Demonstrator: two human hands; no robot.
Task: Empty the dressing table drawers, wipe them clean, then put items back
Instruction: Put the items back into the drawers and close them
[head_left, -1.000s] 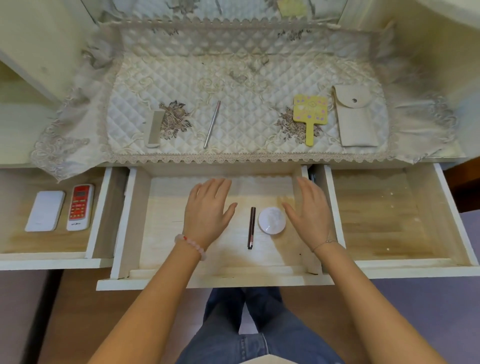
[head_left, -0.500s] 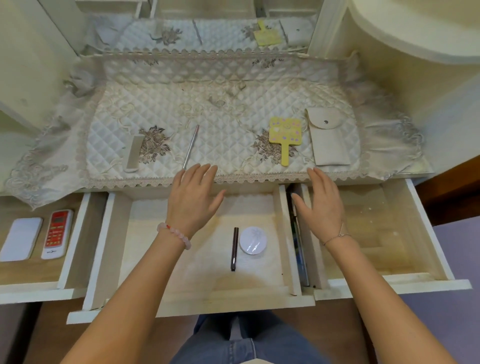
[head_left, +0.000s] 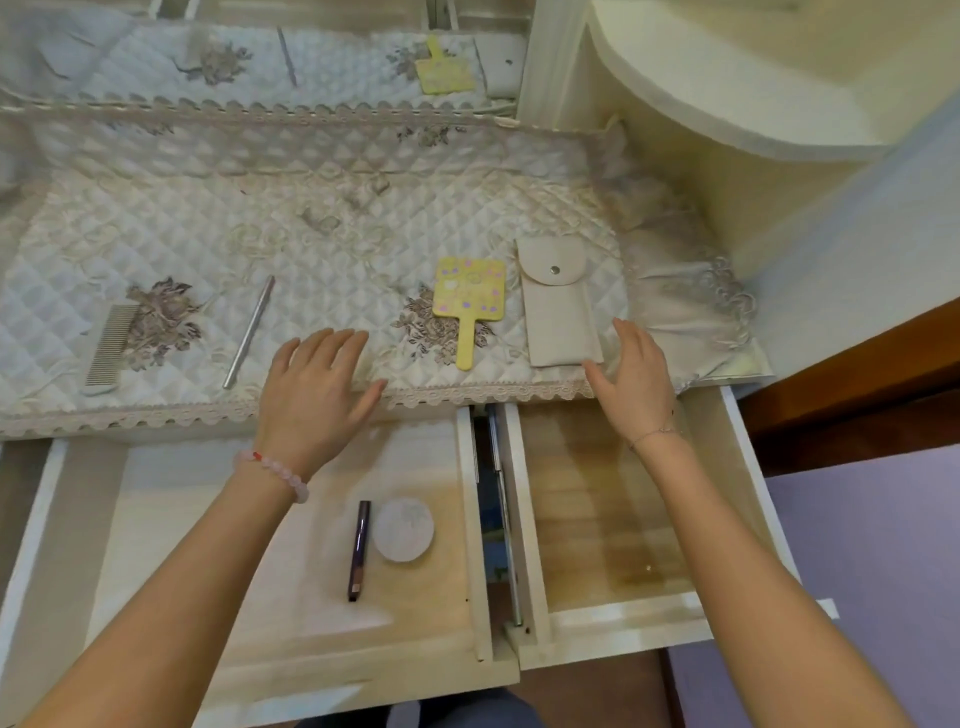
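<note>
Now hovering, wide and empty, over the worktop's (head_left: 332, 234) front edge: left grip (head_left: 317, 384), and right grip (head_left: 631, 379) just beside pouch (head_left: 556, 312).

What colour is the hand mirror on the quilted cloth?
The hand mirror is yellow with pink and purple spots; head view.

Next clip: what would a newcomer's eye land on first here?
The left hand and right hand, both open, reach over the front edge of the quilted cover. A yellow hand mirror lies there beside a beige pouch. Below, the open middle drawer holds a dark pen beside a round white compact.
</note>
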